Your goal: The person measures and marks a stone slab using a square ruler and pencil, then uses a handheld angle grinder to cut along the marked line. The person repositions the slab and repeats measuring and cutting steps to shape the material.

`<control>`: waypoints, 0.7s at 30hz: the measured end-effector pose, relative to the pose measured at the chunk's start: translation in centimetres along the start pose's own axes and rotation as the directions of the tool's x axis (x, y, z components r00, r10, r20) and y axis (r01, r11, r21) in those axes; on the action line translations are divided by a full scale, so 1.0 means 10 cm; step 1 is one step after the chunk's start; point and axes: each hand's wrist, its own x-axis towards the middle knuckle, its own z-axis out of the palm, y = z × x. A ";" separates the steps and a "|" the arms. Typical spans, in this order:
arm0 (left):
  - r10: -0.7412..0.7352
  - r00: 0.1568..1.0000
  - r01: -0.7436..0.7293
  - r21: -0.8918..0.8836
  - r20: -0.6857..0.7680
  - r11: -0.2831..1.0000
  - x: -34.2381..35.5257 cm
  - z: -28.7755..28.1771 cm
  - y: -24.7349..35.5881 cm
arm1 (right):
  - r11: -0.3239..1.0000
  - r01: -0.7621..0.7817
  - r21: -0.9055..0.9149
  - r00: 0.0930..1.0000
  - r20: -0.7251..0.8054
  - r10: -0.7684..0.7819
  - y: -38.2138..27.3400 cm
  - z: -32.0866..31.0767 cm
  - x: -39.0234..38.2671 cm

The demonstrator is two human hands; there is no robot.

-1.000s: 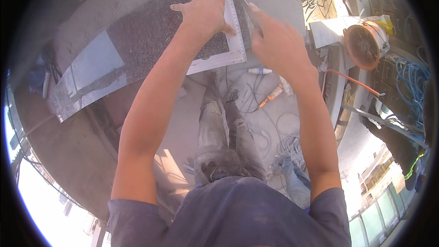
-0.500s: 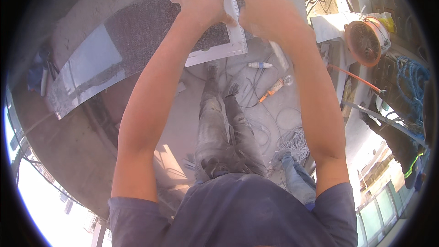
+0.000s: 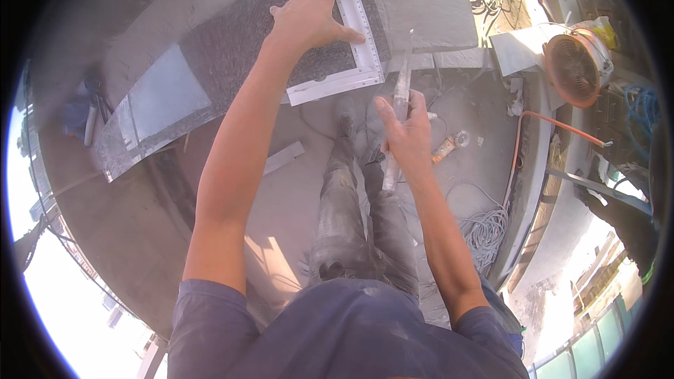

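Note:
My left hand [image 3: 309, 20] lies with fingers spread, its thumb and fingertips on the long arm of a white L-shaped square [image 3: 337, 85] with ruler marks. The square rests on a dark speckled slab [image 3: 228, 45], its corner near the slab's near edge. To the right, my right hand [image 3: 408, 137] is closed around a long, dusty grey stick-like tool [image 3: 403, 84] with a thin tip, held apart from the slab. Its exact kind does not show. A pale grey rectangle [image 3: 161, 84] lies on the slab's left part.
An orange round fan [image 3: 572, 70] stands at the right. On the floor are an orange-and-white power tool [image 3: 449, 146], a coil of grey cable [image 3: 484, 235] and a pale strip [image 3: 283, 158]. An orange hose [image 3: 562, 124] runs along the right ledge; blue rope [image 3: 642, 109] hangs beyond.
My right hand has come away from the square's edge, moving down and nearer me with the stick-like tool, now plainly visible. My left hand stays on the square. The whole view has shifted slightly.

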 end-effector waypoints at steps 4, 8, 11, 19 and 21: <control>-0.047 0.995 0.041 -0.064 -0.087 0.997 -0.34 0.06 0.06 | 0.950 0.054 0.307 0.999 -0.020 -0.050 0.13 0.39 0.19; 0.056 0.998 -0.047 -0.309 0.019 0.950 -1.13 0.06 0.09 | 0.909 0.034 0.415 0.999 0.002 -0.038 0.15 0.36 0.06; 0.036 0.983 0.023 -0.312 0.181 0.950 -1.77 -0.12 0.39 | 0.894 0.039 0.447 0.999 0.000 -0.043 0.10 0.41 -0.23; -0.152 0.971 0.097 -0.278 -0.183 0.956 -2.64 -0.10 0.11 | 0.915 0.109 0.387 0.988 0.058 -0.142 0.31 0.08 -0.53; -0.254 0.929 0.186 -0.252 -0.271 0.950 -2.79 -0.11 -0.12 | 0.971 0.182 0.157 0.983 -0.052 -0.176 0.24 -0.18 -0.19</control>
